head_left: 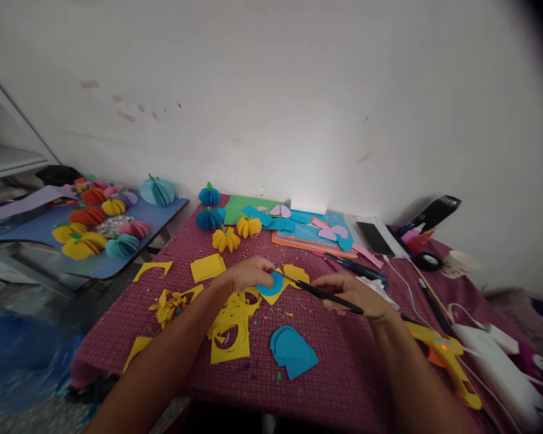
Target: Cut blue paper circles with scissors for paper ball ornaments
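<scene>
My left hand point(247, 274) pinches a blue paper piece point(271, 284) with a rounded edge, held just above the red checked tablecloth point(335, 374). My right hand point(353, 293) grips black scissors point(317, 291), whose blades point left and reach the blue piece. A small stack of cut blue paper shapes point(293, 351) lies in front of my hands. Yellow paper scraps with round holes point(230, 328) lie under my left forearm.
Paper pumpkins point(226, 239) in yellow and blue stand at the table's back, beside coloured paper sheets point(308, 232). A yellow glue gun point(443, 355) and a white power strip point(502, 367) lie at right. A side table point(95, 265) at left holds several more paper pumpkins.
</scene>
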`<state>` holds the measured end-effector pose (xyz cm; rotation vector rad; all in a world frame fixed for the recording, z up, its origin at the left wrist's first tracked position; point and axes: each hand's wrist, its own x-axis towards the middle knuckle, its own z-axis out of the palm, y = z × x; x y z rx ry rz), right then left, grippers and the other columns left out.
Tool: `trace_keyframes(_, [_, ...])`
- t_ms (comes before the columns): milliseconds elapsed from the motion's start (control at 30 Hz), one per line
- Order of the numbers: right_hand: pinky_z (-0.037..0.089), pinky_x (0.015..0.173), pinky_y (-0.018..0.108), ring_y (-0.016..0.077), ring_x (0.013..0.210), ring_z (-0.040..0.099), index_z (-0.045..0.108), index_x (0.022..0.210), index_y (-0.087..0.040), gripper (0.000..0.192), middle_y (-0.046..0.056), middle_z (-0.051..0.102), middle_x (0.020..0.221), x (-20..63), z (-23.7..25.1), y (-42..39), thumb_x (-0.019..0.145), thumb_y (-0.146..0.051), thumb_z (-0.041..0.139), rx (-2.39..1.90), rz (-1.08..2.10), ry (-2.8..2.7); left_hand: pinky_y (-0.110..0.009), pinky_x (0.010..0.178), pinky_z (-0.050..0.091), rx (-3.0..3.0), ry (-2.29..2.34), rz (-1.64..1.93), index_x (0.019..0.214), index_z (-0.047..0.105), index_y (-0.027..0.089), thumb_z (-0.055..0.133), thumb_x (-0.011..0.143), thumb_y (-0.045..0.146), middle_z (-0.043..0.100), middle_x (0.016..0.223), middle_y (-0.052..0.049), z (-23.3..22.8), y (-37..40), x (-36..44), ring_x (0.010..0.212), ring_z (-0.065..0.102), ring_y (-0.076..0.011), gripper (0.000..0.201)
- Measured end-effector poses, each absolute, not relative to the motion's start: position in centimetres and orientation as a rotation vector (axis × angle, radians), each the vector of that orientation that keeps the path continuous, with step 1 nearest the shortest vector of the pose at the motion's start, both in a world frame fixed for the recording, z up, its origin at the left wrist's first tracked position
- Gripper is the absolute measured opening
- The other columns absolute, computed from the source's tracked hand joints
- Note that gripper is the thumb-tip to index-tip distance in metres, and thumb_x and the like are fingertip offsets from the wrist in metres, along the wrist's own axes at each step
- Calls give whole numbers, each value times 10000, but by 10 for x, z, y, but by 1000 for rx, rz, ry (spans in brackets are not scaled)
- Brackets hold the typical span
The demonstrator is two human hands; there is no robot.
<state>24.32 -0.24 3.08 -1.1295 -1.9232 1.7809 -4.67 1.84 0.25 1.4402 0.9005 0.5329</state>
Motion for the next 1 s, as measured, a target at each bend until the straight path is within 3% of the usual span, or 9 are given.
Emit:
trace_keyframes(400, [323, 416, 165, 53, 468, 421, 632, 1188, -183, 480, -25, 579, 694, 248, 30, 0, 768, -402, 710, -1145, 1800, -2000, -214, 500, 336, 1494, 873, 449, 713, 667, 141, 590, 595, 204, 554, 612, 21, -4, 21, -48, 524, 443, -93, 154])
trace_keyframes(600, [345, 431, 187, 64, 462, 440, 627, 1169, -177, 487, -33, 558, 661, 253, 32, -3, 747, -396, 731, -1155, 1734, -1907, -214, 476, 316, 1471, 884, 480, 635, 617, 137, 601, 588, 202, 539, 575, 14, 0, 20, -49, 502, 428, -89, 82])
trace_keyframes(800, [362, 468, 218, 101, 507, 485, 562, 1145, -179, 478, -18, 586, 704, 269, 26, 8, 766, -446, 677, -1273, 1212, -1707, -221, 483, 318, 1353, 961, 675, 635, 608, 133, 617, 578, 190, 558, 567, 4, -3, 25, -48, 503, 450, -92, 81])
trace_keyframes(1000, [385, 593, 272, 218, 734, 625, 599, 973, -168, 283, 76, 681, 814, 263, 13, 9, 759, -353, 626, -1913, 434, -2109, -227, 517, 345, 1104, 904, 1088, 648, 593, 129, 649, 606, 179, 560, 597, 0, -3, 30, -43, 521, 471, -86, 86])
